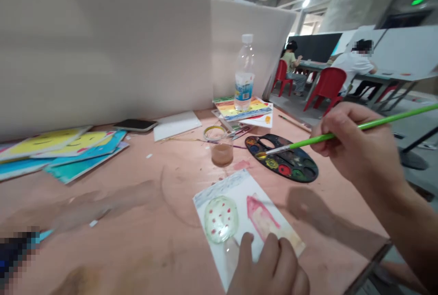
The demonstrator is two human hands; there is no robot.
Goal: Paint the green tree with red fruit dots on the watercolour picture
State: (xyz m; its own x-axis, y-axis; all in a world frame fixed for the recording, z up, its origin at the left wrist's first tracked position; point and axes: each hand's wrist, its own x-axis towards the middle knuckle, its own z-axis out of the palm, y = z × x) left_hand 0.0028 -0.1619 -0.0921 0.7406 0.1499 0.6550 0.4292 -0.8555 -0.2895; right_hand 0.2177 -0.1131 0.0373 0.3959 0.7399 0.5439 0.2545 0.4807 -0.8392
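My right hand (pixel 352 142) holds a green-handled paintbrush (pixel 372 122), its bristles touching the yellow well of a black oval watercolour palette (pixel 281 174). My left hand (pixel 270 265) sits at the near edge of a white painted card (pixel 239 203), fingers on top of it. The card shows a pale green circle with red dots and a pink house shape. Beyond it stands a glass of murky brown water (pixel 222 154).
A plastic water bottle (pixel 244 73) stands on painted cards behind the palette. A phone (pixel 136 124) and stacked colourful cards (pixel 61 153) lie left on the pink table (pixel 137 194). White partitions (pixel 102 44) rise behind. Two people sit on red chairs at right.
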